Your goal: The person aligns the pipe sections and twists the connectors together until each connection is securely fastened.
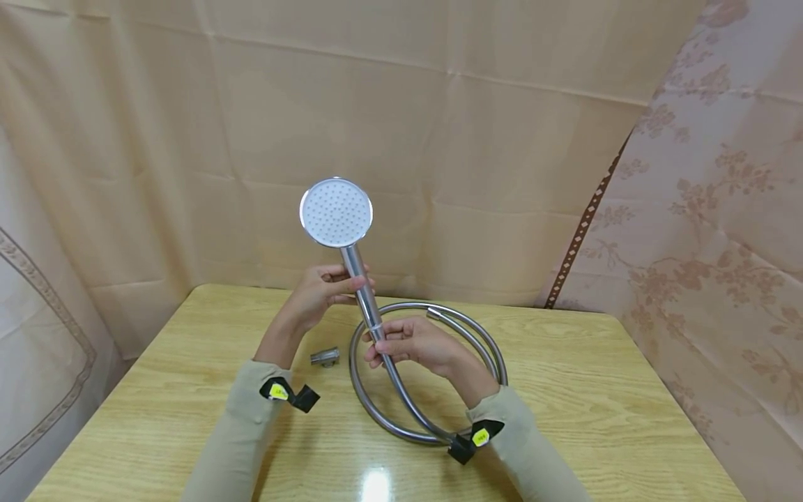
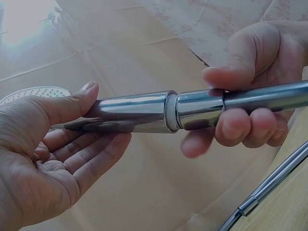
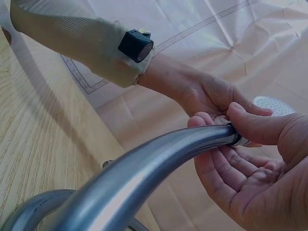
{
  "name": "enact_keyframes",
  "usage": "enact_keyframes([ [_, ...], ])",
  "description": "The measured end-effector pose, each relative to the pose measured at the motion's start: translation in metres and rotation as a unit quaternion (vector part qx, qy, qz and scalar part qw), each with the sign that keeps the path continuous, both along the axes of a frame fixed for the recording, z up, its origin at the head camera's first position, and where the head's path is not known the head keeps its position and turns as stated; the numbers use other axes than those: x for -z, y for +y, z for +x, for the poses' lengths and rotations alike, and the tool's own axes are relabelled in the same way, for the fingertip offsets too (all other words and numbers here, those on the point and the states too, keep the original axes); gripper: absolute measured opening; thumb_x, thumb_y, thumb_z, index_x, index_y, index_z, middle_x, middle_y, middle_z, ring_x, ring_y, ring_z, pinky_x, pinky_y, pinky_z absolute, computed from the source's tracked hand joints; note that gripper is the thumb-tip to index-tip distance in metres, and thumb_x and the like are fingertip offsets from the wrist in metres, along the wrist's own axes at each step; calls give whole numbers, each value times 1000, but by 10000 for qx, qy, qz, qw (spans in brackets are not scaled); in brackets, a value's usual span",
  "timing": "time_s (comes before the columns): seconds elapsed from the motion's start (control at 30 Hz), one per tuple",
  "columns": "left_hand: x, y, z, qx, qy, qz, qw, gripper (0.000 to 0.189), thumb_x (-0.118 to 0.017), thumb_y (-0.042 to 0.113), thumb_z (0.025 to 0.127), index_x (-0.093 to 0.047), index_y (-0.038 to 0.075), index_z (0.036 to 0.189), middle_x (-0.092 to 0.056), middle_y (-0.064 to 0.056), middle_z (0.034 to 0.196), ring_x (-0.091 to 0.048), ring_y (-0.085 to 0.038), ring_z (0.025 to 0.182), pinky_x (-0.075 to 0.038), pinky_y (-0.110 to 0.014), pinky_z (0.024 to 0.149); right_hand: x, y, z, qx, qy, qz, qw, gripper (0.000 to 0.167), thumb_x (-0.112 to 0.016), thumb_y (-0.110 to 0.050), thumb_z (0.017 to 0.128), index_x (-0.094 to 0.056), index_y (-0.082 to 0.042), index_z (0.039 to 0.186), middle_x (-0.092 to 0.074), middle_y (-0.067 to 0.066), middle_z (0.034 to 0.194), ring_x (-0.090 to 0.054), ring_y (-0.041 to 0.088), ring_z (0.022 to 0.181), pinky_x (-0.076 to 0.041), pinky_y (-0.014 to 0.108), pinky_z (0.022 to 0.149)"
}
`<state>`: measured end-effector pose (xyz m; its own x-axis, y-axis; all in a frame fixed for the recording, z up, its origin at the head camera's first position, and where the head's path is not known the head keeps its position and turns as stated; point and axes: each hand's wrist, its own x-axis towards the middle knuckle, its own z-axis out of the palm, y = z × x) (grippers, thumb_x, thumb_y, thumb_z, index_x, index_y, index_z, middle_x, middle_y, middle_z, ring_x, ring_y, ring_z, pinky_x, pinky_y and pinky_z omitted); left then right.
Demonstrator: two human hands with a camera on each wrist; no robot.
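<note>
My left hand (image 1: 322,293) grips the chrome handle of a round shower head (image 1: 337,212), its white nozzle face turned toward me above the table. Thumb on top and fingers beneath hold the handle in the left wrist view. My right hand (image 1: 414,343) pinches the end of the metal shower hose (image 1: 401,387) where it meets the handle's base. A thin pale ring (image 2: 171,112) shows between the handle and the hose's chrome nut (image 2: 199,109). From there the hose curves down into a loop on the table, its other end fitting (image 1: 434,314) lying behind the right hand.
A small chrome bracket (image 1: 325,357) lies on the wooden table (image 1: 596,390), left of the hose loop. Beige cloth (image 1: 401,139) hangs behind the table, with a flowered cloth (image 1: 721,230) at the right. Both wrists carry small black cameras.
</note>
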<state>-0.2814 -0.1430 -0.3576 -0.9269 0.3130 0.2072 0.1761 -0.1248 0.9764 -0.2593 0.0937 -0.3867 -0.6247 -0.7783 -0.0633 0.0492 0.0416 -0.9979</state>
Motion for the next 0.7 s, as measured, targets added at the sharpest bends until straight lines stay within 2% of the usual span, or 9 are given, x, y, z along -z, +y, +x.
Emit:
enact_keyframes([
  [0.2,0,0,-1,21,62,-10,10000,35,-64,5,97,-59,-10,128,-79,4,99,-76,-15,96,-61,-38,88,1,0,0,13,-104,-101,9999,10,-58,-4,101,-58,-1,111,-80,-2,97,-75,14,94,-57,35,91],
  [0.33,1,-1,-2,24,43,-13,10000,34,-64,5,97,-60,-9,128,-79,6,97,-75,-14,96,-61,-38,88,1,1,-2,67,-113,-108,9999,8,-57,-2,101,-60,-5,107,-80,5,100,-75,14,92,-58,33,88],
  [0.5,2,-1,-2,22,34,-45,10000,34,-64,6,97,-60,-8,128,-79,7,97,-75,-14,95,-61,-38,88,0,1,-2,211,-89,-106,9997,15,-58,0,99,-62,5,113,-77,16,108,-75,15,92,-59,32,87],
  [0.7,3,-2,-3,19,58,-60,10000,33,-64,7,97,-61,-7,127,-79,7,97,-75,-14,96,-61,-38,88,1,1,-3,106,-99,-135,9998,30,-55,0,101,-54,20,124,-76,16,110,-74,14,93,-59,31,87],
])
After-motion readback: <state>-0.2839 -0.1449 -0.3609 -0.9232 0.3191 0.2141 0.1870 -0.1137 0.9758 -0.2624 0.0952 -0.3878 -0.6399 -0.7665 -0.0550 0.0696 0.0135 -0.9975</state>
